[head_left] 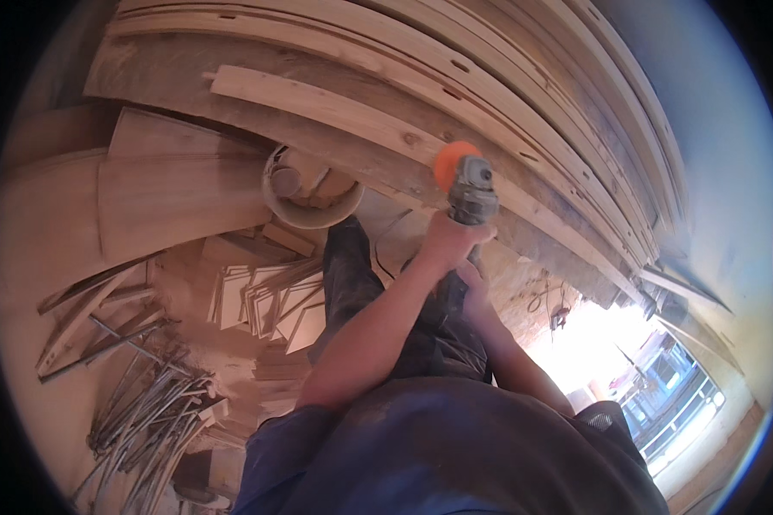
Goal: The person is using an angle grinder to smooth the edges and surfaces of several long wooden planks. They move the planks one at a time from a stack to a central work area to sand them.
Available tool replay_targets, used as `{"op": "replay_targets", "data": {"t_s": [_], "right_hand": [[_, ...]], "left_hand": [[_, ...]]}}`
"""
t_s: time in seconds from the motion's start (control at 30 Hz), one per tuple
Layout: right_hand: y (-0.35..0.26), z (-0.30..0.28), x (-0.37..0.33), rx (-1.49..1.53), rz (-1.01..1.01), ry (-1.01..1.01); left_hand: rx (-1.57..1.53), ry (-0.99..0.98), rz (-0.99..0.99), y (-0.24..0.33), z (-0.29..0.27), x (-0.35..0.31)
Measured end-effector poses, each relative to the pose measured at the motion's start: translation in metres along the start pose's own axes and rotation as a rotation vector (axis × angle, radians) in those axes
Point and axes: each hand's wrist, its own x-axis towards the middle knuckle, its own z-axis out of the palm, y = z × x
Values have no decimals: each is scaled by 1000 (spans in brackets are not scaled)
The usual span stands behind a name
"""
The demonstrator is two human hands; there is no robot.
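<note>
A grey angle grinder [473, 204] with an orange disc [452, 163] is held over a long, pale wooden board [335, 110]. The disc overlaps the board's face; whether it touches the wood is hard to tell. My left hand [449, 242] is closed around the grinder's body just behind its head. Lower down, my right hand [473, 283] grips its rear end, with the fingers partly hidden. The board lies along a wide, rough plank bench [167, 81] in front of me and has a narrow tenon at its left end.
Several long boards with slots [404, 64] lie behind the worked one. A round bucket [352, 206] holding odds and ends stands below the bench. Wood offcuts [270, 296], metal clamps or rods [159, 421] and leaning panels [176, 206] fill the left. Bright windows [674, 378] are at right.
</note>
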Motion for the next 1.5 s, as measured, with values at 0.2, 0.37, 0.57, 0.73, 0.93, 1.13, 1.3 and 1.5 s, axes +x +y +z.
{"op": "replay_targets", "data": {"t_s": [0.2,0.37,0.57,0.73,0.93,1.13,1.3,1.5], "right_hand": [[-20,92,39,-231,-17,-159],[-40,226,116,-471,-123,-325],[-60,314,126,-539,38,-405],[-34,268,104,-425,-4,-351],[-48,313,133,-507,-28,-394],[-45,297,121,-476,-57,-335],[-29,227,92,-389,-17,-250],[-28,132,55,-325,-62,-181]], "left_hand": [[-278,91,-102,40,-94,5],[-589,227,21,122,-214,0],[-684,305,-50,156,-290,-6],[-575,275,79,127,-256,-10],[-593,276,63,154,-295,-2],[-592,264,24,151,-276,-7],[-558,214,-45,116,-212,-16],[-449,127,-95,66,-123,-8]]}}
